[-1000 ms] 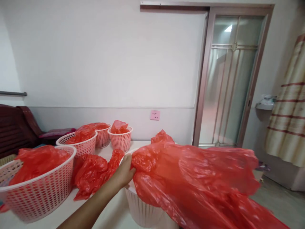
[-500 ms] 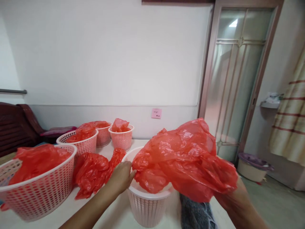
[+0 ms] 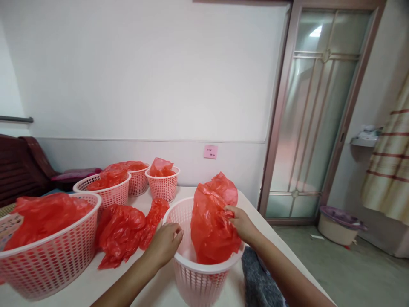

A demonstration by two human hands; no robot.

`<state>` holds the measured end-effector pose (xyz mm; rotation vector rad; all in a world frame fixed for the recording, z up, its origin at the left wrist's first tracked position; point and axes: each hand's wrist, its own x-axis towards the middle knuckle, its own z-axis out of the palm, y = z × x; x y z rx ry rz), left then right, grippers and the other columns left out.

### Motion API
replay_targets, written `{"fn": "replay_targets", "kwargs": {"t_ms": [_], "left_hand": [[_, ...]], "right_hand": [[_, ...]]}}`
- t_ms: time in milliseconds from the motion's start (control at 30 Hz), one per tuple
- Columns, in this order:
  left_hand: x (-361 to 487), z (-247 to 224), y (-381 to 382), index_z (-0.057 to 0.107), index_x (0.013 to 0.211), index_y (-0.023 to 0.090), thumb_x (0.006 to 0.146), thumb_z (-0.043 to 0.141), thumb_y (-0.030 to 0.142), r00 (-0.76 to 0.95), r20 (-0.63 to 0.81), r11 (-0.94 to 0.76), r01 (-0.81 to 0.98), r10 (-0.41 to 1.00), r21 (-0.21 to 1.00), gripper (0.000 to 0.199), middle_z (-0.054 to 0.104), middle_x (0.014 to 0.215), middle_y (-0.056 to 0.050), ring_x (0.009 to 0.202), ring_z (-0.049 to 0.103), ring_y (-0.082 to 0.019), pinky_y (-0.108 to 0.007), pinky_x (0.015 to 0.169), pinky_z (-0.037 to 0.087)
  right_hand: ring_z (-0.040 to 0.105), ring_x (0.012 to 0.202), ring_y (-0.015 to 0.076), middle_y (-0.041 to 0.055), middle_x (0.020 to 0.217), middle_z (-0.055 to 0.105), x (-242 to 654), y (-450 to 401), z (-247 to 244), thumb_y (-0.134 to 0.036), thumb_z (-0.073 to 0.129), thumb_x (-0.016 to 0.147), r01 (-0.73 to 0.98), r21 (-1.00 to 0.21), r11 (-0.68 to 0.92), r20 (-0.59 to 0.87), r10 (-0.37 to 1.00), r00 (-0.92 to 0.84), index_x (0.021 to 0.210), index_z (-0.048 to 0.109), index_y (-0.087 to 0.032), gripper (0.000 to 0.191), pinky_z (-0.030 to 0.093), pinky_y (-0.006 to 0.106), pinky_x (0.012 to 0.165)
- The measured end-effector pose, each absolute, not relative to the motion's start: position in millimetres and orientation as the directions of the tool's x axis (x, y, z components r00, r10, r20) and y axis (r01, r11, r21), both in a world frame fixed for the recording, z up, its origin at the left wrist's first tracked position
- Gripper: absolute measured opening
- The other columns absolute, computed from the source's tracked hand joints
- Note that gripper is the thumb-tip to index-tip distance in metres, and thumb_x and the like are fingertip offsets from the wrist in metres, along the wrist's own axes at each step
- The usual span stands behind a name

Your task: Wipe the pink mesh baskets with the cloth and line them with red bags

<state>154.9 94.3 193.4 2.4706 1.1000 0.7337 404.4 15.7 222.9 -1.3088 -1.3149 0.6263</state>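
Observation:
A crumpled red plastic bag [image 3: 212, 226] stands partly inside a white-pink perforated plastic basket [image 3: 207, 266], its top bunched above the rim. My right hand [image 3: 241, 224] grips the bag from its right side, fingers closed on the film. At the basket's left rim is my left hand [image 3: 166, 243], its fingers loosely bent and apart from the bag, with nothing seen in them. Left of this basket, a loose red plastic bag [image 3: 121, 232] and a smaller bunched one [image 3: 156, 219] lie on the white table [image 3: 159, 286].
Several more baskets stuffed with red bags stand leftward: a large one [image 3: 54, 256] in front, others [image 3: 113, 196] behind. Dark grey cloth [image 3: 260, 281] lies at the table's right edge. Beyond are a glass sliding door [image 3: 316, 119] and a beige tub [image 3: 337, 228] on the floor.
The red plastic bag, spread wide above the basket before, is now gathered and lowered into it. My right hand has moved left with it. My left hand has let go of the bag.

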Motion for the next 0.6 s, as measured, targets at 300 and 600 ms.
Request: {"fn": "replay_targets", "kwargs": {"t_ms": [300,600], "left_hand": [[153.2,200.0,84.8,0.048,0.132,0.019,0.087,0.045,0.023,0.616,0.431,-0.746,0.467,0.660,0.475,0.045,0.060,0.122,-0.012,0.113,0.055,-0.024,-0.040,0.101,0.038],[174.2,206.4,87.8,0.023,0.146,0.026,0.079,0.046,0.004,0.814,0.418,-0.915,0.349,0.404,0.204,0.074,0.043,0.144,-0.011,0.122,0.051,-0.023,-0.037,0.095,0.049]], "right_hand": [[0.055,0.064,0.0154,-0.0019,0.064,0.059,390.6,31.0,198.5,-0.018,0.051,0.061,0.393,-0.889,0.235,0.300,0.947,0.111,0.060,0.050,-0.021,0.003,0.041,0.026,0.057],[0.053,0.066,0.0137,-0.0036,0.066,0.057,386.1,24.3,199.9,-0.011,0.050,0.059,0.430,-0.854,0.295,0.320,0.947,-0.014,0.064,0.052,-0.020,0.011,0.039,0.024,0.062]]}}
